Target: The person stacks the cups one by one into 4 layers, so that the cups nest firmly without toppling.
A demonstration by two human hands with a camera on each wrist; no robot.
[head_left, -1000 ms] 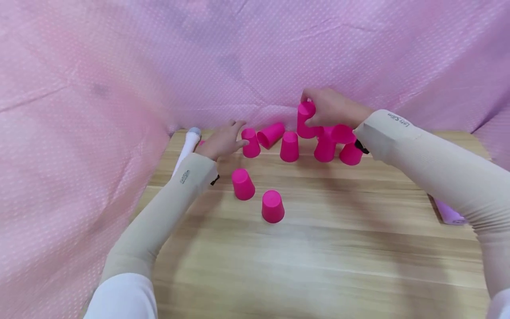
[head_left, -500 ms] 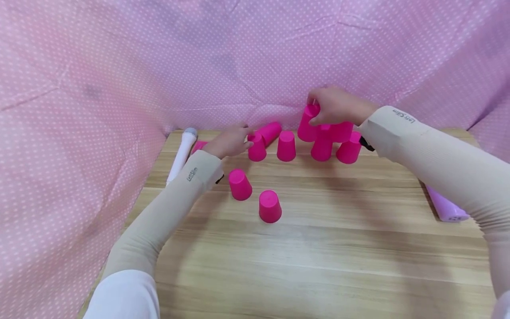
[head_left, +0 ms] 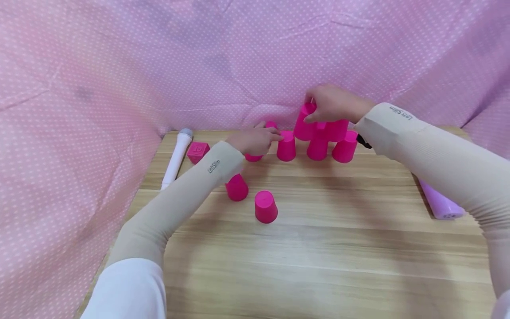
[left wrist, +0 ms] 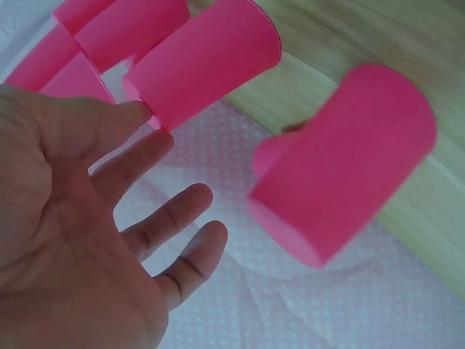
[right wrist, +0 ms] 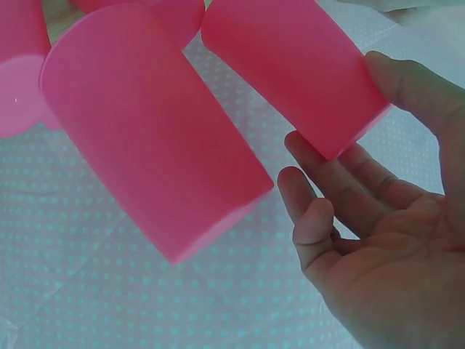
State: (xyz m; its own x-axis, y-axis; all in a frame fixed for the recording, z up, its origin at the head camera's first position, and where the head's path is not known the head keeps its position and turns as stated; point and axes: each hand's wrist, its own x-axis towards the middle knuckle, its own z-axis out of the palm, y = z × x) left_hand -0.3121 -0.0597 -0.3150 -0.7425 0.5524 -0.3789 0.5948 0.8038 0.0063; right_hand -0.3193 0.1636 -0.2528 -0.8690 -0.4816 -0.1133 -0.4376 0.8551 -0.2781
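Note:
Several bright pink cups stand upside down along the back of the table. My left hand [head_left: 255, 141] reaches over a pushed-along cup [head_left: 253, 157] to the cup beside it [head_left: 286, 148]. Its thumb and index fingertip touch that cup's base edge [left wrist: 207, 62], the other fingers loose. My right hand [head_left: 332, 104] holds an upper cup [head_left: 303, 127] by its base, thumb on one side and fingers on the other [right wrist: 305, 73]. Beside it, another upper cup [head_left: 336, 130] sits over two lower cups [head_left: 317, 149]. Whether the held cup rests on those below, I cannot tell.
Two inverted cups, one partly under my left sleeve [head_left: 237, 189] and one further front [head_left: 265, 207], stand forward. A cup lies behind my left hand [head_left: 271, 125]. At left are a pink cube [head_left: 198, 152] and white microphone [head_left: 175, 159]; right, a purple cylindrical object [head_left: 442, 201].
My left hand nudged one cup rightward, then moved right to the neighbouring cup, uncovering the pink cube. My right hand keeps hold of the upper cup, which shifted slightly and tilted. The view drifted.

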